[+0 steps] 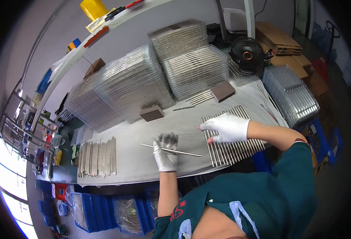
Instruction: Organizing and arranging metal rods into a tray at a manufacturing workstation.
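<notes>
We pinched 1 thin rod (189, 153) in our left hand (167, 157). Our right hand (225, 128) spread over the row of rods (233, 150), perhaps touching. We seemed busy with that 1 rod; next needed a steady left grip.

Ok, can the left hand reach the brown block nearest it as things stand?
Likely yes: only white cloth shows between the left hand and the nearer brown block. That hand does hold a metal rod, though, which may have to be put down first.
</notes>
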A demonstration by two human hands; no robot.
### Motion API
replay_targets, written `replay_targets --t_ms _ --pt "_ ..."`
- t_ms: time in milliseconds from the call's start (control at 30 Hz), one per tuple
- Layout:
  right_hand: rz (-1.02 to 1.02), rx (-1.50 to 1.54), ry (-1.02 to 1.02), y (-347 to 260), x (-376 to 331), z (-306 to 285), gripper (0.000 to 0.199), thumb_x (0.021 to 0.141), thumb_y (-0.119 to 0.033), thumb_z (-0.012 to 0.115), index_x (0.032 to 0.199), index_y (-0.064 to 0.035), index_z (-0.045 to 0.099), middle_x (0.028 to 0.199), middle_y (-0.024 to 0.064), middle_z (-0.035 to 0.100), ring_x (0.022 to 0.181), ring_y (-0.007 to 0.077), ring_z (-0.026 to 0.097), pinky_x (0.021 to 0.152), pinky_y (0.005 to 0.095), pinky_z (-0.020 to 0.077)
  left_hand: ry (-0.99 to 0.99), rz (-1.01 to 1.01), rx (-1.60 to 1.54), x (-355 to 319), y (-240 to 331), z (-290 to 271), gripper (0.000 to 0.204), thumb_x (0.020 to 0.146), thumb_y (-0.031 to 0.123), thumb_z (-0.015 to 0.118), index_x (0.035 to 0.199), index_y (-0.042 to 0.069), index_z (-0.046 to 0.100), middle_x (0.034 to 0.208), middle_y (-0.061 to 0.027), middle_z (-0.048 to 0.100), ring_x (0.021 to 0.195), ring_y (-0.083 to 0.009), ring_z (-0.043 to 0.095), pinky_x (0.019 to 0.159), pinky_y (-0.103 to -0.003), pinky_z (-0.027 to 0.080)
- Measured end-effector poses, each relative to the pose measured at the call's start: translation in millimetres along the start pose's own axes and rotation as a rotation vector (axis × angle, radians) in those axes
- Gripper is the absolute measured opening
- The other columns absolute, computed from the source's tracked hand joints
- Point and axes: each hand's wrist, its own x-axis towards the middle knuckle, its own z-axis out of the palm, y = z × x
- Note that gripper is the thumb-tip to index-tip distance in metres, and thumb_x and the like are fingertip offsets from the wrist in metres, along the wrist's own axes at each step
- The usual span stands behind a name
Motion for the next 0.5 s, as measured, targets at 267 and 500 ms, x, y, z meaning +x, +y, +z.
replay_targets --t_ms 267,500 --pt "0.898 -0.664 0.499 46 -162 -78 0.029 0.075 -0.029 0.060 0.095 -0.0079 0.061 0.098 0.0051 0.059 0.094 0.0205 0.055 0.092 0.0397 0.0345 -0.133 0.090 -0.208 -4 35 -96 0.032 0.091 0.031 0.039 0.107 0.007 0.053 0.113 -0.0061 0.055 0.108 -0.0219 0.050 0.092 -0.042 0.041" --pt "1.099 -0.367 0.408 50 -238 -53 0.025 0.068 -0.028 0.064 0.084 -0.0090 0.066 0.103 0.0055 0.058 0.093 0.0238 0.056 0.079 0.0347 0.0435 -0.302 0.057 -0.114 1 39 -104 0.037 0.093 0.029 0.033 0.118 0.006 0.047 0.121 -0.0071 0.050 0.113 -0.0216 0.046 0.095 -0.040 0.039"
